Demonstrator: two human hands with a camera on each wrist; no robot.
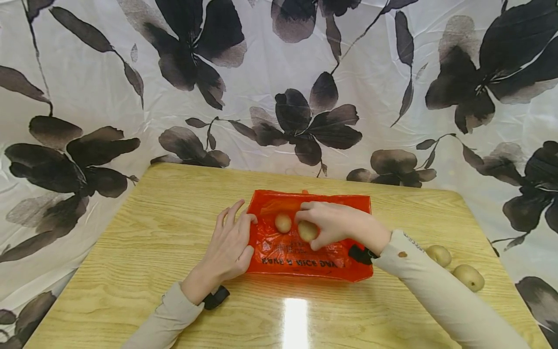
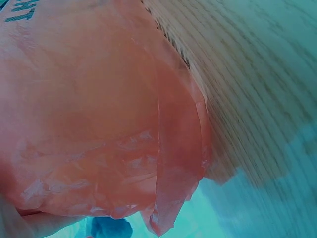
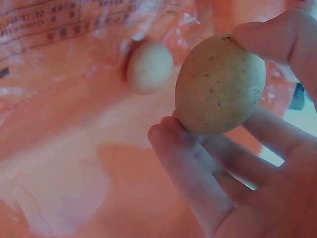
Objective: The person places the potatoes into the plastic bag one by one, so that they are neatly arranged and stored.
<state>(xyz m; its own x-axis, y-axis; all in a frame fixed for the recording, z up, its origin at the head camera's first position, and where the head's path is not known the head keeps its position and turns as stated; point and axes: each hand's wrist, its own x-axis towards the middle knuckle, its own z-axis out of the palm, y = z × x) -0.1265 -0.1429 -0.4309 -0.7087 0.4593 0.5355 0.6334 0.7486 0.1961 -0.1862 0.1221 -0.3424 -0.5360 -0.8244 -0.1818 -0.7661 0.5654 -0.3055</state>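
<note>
A red plastic bag [image 1: 279,269] with black print lies on the table, its mouth spread wide. Inside it rests a small round potato [image 1: 283,223], also seen as a pale potato [image 3: 150,67] in the right wrist view. My right hand [image 1: 333,222] reaches over the bag and holds a larger, speckled potato [image 3: 221,84] between thumb and fingertips. At the bag's left edge, my left hand [image 1: 228,247] grips the plastic with curled index finger and thumb, the other fingers raised. The left wrist view is mostly filled by the bag's thin side [image 2: 99,99].
Two more potatoes, a nearer potato [image 1: 469,277] and a farther potato [image 1: 438,255], lie on the wooden table [image 1: 174,208] at the right, beside my right sleeve [image 1: 431,286]. A floral cloth [image 1: 244,87] hangs behind the table.
</note>
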